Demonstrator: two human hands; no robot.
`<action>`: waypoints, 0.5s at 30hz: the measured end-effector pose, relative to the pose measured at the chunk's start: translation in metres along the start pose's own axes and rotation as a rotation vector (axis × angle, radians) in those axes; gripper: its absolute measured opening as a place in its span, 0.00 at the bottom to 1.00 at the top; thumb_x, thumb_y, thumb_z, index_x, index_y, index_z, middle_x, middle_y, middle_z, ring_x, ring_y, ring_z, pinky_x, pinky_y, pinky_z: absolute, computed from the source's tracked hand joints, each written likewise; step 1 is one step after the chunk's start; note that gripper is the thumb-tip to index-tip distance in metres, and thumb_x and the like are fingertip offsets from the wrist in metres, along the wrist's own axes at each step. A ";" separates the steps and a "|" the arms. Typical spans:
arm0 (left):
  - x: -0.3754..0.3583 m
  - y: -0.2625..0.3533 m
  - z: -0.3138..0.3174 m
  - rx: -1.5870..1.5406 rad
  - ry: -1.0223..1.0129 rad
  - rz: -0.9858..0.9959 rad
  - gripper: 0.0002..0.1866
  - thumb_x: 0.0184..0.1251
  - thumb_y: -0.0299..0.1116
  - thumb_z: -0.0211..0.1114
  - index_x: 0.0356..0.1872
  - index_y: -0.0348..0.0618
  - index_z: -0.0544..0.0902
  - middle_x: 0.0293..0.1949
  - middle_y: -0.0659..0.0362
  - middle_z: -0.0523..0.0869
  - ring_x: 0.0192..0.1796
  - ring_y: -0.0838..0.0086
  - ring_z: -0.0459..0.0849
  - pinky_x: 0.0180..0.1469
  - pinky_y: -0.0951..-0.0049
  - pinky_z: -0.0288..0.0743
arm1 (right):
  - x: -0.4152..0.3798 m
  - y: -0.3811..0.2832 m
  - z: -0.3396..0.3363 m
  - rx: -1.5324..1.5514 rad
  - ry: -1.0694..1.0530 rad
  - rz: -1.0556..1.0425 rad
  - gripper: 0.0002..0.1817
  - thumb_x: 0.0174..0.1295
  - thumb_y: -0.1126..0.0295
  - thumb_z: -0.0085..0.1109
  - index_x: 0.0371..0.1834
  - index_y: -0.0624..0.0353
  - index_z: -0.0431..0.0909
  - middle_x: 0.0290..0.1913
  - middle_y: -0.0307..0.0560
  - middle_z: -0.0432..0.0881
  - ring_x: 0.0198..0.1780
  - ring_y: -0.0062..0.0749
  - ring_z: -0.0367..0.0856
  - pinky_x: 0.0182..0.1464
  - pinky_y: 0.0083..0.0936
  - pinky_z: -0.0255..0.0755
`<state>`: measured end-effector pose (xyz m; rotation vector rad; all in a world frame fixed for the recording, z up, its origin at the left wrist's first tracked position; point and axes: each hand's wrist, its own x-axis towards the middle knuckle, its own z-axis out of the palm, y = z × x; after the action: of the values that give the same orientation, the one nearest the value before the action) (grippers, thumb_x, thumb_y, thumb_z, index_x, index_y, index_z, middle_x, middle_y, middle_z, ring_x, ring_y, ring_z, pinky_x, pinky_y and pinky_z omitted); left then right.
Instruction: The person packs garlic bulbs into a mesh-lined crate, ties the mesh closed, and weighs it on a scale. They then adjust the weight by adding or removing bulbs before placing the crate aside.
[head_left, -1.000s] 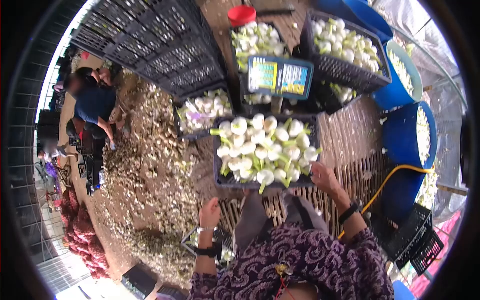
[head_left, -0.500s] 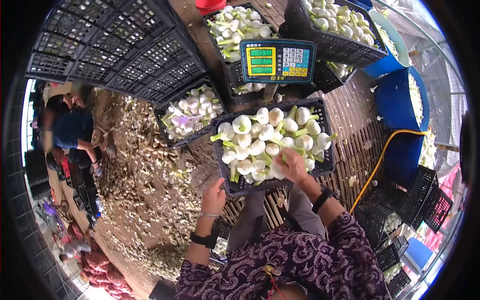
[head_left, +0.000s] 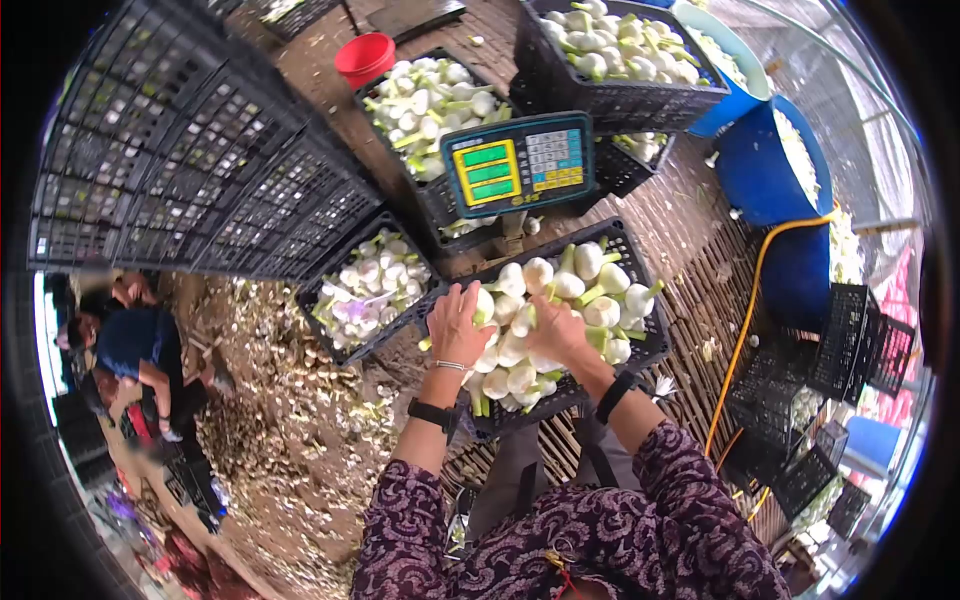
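A black plastic crate (head_left: 655, 345) in front of me is heaped with white garlic bulbs (head_left: 520, 378) on short green stems. At the crate's left side, my left hand (head_left: 460, 328) rests against the bulbs with fingers stretched out and thumb apart. My right hand (head_left: 560, 335) lies over the middle of the heap, fingers extended among the bulbs; its fingertips are partly hidden. I see no bulb lifted in either hand. Just beyond the crate, a digital scale display (head_left: 518, 165) stands on a post.
A smaller crate of garlic (head_left: 345, 352) adjoins on the left, below tall stacked crates (head_left: 200, 150). More garlic crates (head_left: 640, 95), a red bucket (head_left: 365, 58) and blue tubs (head_left: 750, 170) stand farther back. A yellow hose (head_left: 752, 340) runs along the right. Another person (head_left: 135, 345) bends at far left.
My left hand has moved from outside the crate's near left corner up onto the bulbs. My right hand has shifted slightly left on the heap. The view has turned and tilted.
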<state>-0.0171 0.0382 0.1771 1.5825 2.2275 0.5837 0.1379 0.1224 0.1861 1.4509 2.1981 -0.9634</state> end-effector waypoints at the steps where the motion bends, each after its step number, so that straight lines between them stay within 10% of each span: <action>1: 0.007 0.001 0.005 0.052 -0.064 0.018 0.39 0.40 0.33 0.72 0.59 0.50 0.66 0.56 0.50 0.68 0.52 0.53 0.70 0.51 0.57 0.66 | 0.000 0.006 0.012 0.051 0.136 -0.113 0.32 0.43 0.57 0.61 0.55 0.50 0.66 0.46 0.51 0.77 0.50 0.47 0.74 0.46 0.45 0.67; 11: 0.067 0.021 0.031 0.339 -0.424 0.152 0.38 0.42 0.38 0.72 0.59 0.58 0.65 0.50 0.53 0.70 0.44 0.50 0.76 0.41 0.55 0.73 | -0.014 0.041 0.037 0.689 0.278 -0.071 0.22 0.43 0.66 0.61 0.45 0.53 0.73 0.30 0.58 0.79 0.33 0.49 0.79 0.36 0.38 0.72; 15: 0.069 0.025 0.041 0.372 -0.350 0.238 0.31 0.40 0.39 0.73 0.50 0.53 0.70 0.39 0.55 0.76 0.40 0.53 0.78 0.36 0.54 0.73 | -0.016 0.071 0.033 0.828 0.256 -0.030 0.14 0.43 0.64 0.64 0.33 0.58 0.79 0.28 0.48 0.81 0.31 0.35 0.79 0.37 0.29 0.72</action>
<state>0.0020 0.1167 0.1518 1.9705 1.9734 -0.0638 0.2056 0.1061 0.1472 1.9571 2.0722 -1.9416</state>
